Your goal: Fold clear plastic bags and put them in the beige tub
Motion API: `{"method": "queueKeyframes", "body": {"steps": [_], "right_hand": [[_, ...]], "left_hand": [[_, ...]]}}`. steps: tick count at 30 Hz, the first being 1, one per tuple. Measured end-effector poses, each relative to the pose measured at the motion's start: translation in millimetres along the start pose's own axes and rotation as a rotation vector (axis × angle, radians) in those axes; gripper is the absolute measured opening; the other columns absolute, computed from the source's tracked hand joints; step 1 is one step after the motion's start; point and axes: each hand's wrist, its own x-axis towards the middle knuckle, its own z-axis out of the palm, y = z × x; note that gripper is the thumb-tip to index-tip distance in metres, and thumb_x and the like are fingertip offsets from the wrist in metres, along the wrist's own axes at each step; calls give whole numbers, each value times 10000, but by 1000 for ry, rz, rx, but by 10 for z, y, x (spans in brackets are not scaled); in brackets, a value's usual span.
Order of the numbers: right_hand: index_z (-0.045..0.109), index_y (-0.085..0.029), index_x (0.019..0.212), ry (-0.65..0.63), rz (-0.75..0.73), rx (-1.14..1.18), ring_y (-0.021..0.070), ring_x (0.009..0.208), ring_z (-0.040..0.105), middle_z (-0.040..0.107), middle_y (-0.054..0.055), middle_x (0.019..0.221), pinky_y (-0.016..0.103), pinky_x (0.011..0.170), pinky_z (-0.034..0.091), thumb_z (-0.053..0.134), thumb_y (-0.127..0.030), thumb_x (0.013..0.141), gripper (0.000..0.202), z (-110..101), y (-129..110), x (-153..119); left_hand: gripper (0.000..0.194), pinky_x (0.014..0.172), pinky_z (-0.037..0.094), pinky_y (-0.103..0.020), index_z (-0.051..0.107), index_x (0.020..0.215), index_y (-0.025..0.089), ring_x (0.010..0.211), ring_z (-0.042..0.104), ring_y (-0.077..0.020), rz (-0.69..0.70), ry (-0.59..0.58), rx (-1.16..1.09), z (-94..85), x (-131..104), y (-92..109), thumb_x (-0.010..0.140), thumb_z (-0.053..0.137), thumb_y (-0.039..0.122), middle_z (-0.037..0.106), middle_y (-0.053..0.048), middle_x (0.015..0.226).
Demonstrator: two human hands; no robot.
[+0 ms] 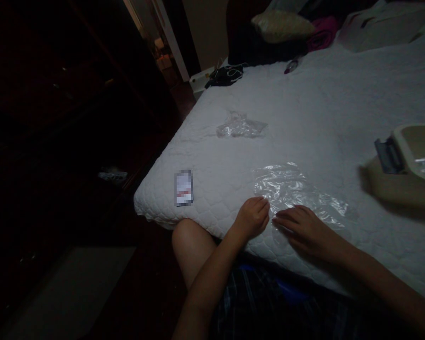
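Note:
A clear plastic bag [286,182] lies spread and wrinkled on the white quilted bed cover, close to the bed's front edge. At its near left corner my left hand [254,217] is closed, its fingers curled at the plastic's edge. My right hand [302,229] rests on the near part of the same bag, palm down, fingers stretched out towards the left hand. A small gap separates the two hands. Farther back lies another crumpled clear plastic bag [241,126], apart from both hands.
To the right stands a beige bin [386,182] with a dark clip and clear plastic inside. A phone-sized rectangle [184,188], blurred out, lies at the left. Dark cloth [226,75], a yellowish cushion [282,26] and a whitish box [382,28] sit at the back.

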Motion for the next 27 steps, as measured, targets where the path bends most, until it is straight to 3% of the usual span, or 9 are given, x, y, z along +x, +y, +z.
{"method": "queueKeyframes", "body": {"steps": [7,12,18,27], "right_hand": [[580,-200,1085,50,43,-10,204,949,582,645,80,1025,486,945,346,470,-165,835,276,71,37,-4],[526,-187,1170,66,46,30,218,998,571,635,95,1065,506,958,334,469,-121,781,399,53,61,-17],[573,-220,1093,19,39,24,223,961,562,630,83,1017,523,955,336,468,-90,731,399,41,-16,-54],[563,-210,1104,-66,-2,-59,244,1007,547,616,90,1060,564,991,277,522,-234,792,315,16,-39,-26]], "left_hand": [[286,927,476,-417,573,1083,76,1116,536,-243,16,25,-6,11,-6,-9,847,452,183,617,-142,1126],[293,929,474,-414,568,1094,82,1117,536,-242,13,22,-7,9,-5,-13,842,458,183,614,-133,1138],[299,917,472,-448,547,1130,126,1147,518,-245,6,-30,-6,11,-14,-16,854,457,197,594,-138,1173],[278,929,470,-417,566,1097,113,1126,534,-237,6,-7,0,9,-7,-14,850,468,195,611,-125,1151]]}}
